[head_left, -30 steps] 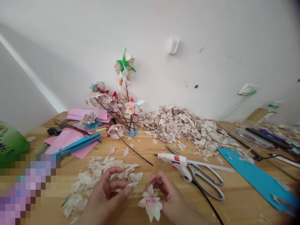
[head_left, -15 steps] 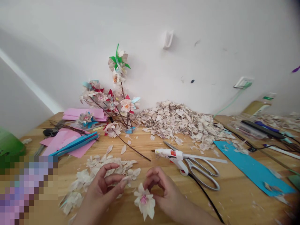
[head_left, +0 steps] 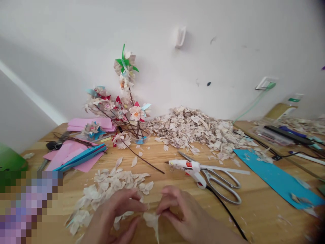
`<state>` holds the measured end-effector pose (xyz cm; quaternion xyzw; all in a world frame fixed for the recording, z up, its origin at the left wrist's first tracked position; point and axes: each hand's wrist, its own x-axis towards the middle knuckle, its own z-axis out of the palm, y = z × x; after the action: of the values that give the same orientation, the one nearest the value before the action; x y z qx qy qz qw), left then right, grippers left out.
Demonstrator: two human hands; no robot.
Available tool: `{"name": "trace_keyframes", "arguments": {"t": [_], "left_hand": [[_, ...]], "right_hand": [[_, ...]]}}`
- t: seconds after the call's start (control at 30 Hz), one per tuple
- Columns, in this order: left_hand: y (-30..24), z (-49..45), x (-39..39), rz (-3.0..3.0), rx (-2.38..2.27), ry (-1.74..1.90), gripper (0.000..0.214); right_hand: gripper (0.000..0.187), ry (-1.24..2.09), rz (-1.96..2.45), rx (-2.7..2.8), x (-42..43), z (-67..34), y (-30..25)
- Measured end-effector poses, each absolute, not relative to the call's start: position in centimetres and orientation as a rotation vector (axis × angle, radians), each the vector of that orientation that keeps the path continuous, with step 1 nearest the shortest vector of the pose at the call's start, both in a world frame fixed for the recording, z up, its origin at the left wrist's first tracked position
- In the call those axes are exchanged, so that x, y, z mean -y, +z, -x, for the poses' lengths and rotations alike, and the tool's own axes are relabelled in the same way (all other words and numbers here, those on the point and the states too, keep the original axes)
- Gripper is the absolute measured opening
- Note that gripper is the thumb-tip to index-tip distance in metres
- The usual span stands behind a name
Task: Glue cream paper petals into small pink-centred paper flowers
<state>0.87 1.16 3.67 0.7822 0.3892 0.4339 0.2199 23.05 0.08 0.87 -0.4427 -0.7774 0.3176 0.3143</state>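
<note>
Near the front edge of the table, a pale petal flower (head_left: 151, 221) is turned so that its petals hang downward and its pink centre is out of sight. My right hand (head_left: 181, 210) pinches it at its upper right side, between thumb and fingertips. Just left of the flower, my left hand (head_left: 119, 213) is curved around, its thumb and fingers apart, with the fingertips close to the petals. I cannot tell whether they touch it. Behind the left hand lies a loose pile of pale petals (head_left: 111, 181).
A white glue gun (head_left: 189, 167) lies over metal scissors (head_left: 223, 184) to the right. Flowers on twigs (head_left: 137, 113) stand at the back beside a large heap of dry petals (head_left: 195, 127). Blue paper (head_left: 274, 176) is at right, pink paper (head_left: 63, 152) at left.
The flower has been tipped from facing me to hanging petals-down. My left hand has moved right to it and its fingers have parted; the petal it pinched no longer shows separately.
</note>
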Motion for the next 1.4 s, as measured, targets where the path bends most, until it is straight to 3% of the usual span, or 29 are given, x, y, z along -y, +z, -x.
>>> {"name": "trace_keyframes", "arguments": {"t": [0.13,0.23,0.43,0.77,1.03,1.2,1.4], "left_hand": [[3.7,-1.1,-1.4,-2.353,-1.011,1.138,0.048],[3.7,-1.1,-1.5,-2.476,-1.000,1.106,0.040],[3.9,-1.2,-1.3,-2.485,-0.969,1.091,0.050],[4.3,-1.1,-1.5,-2.628,-0.868,0.870,0.039],[4.1,-1.1,-1.4,-2.647,-0.827,0.902,0.045],[3.9,-1.3,-1.1,-2.469,-0.956,1.033,0.044],[3.1,-2.4,-0.1,-1.734,-1.166,1.489,0.041]], "right_hand": [[0.036,0.711,1.159,2.178,0.2,-23.8,0.6],[0.044,0.694,1.175,2.172,0.4,-23.8,0.8],[0.057,0.774,1.171,2.065,0.5,-23.1,1.8],[0.057,0.942,1.178,1.939,0.5,-22.9,1.8],[0.053,1.094,1.214,1.753,0.4,-22.0,2.4],[0.051,1.279,1.202,1.492,-0.3,-21.5,2.5],[0.045,1.626,0.987,1.221,-1.3,-22.1,1.1]]}}
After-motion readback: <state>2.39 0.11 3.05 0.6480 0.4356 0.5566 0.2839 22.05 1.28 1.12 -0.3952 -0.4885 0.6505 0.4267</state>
